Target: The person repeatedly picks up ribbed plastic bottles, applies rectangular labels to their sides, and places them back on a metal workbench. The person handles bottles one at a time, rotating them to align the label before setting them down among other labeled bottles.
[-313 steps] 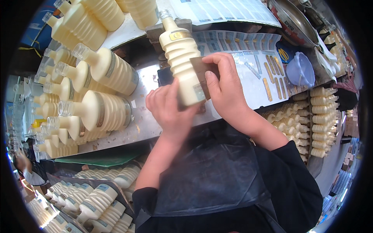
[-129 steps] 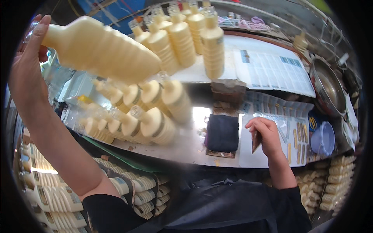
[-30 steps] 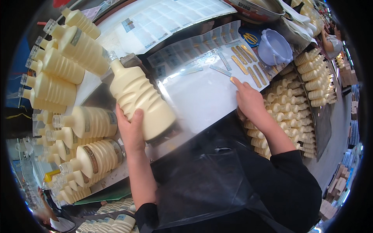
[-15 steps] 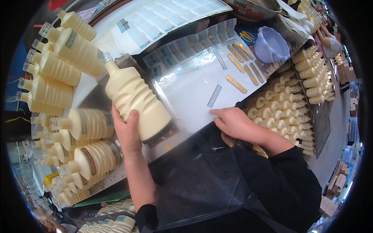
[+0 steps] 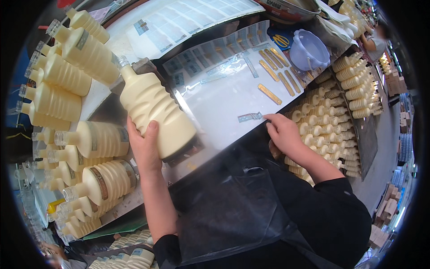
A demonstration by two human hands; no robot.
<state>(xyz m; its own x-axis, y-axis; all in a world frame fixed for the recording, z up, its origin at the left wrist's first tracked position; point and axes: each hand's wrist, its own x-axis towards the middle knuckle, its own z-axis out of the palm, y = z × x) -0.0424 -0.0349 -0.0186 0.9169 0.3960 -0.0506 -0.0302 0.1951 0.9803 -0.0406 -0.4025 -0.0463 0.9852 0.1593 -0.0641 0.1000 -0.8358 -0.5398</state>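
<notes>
My left hand (image 5: pixel 147 142) is closed round the lower side of a cream ribbed bottle (image 5: pixel 154 110) with a clear threaded neck. The bottle lies tilted, neck pointing to the far left, its base over a dark support. At the near edge of the white sheet (image 5: pixel 215 119), the index fingertip and thumb of my right hand (image 5: pixel 286 134) are at the end of a small blue label strip (image 5: pixel 249 117). The strip's end by the fingertip looks bent up. A brownish thing (image 5: pixel 274 150) shows under my right palm; its kind I cannot make out.
Gold strips (image 5: pixel 269 94) and more blue strips lie on the sheet. Behind are a lavender bucket (image 5: pixel 309 51), yellow-handled scissors (image 5: pixel 282 41) and label sheets (image 5: pixel 192 22). Several cream bottles (image 5: pixel 102 140) crowd the left; many more (image 5: pixel 320 119) stand at right. Another person (image 5: pixel 374 45) is far right.
My right hand has moved slightly right and away from me. The blue strip has turned from slanting to nearly level, its end now at my fingertip. My left hand keeps its hold on the bottle.
</notes>
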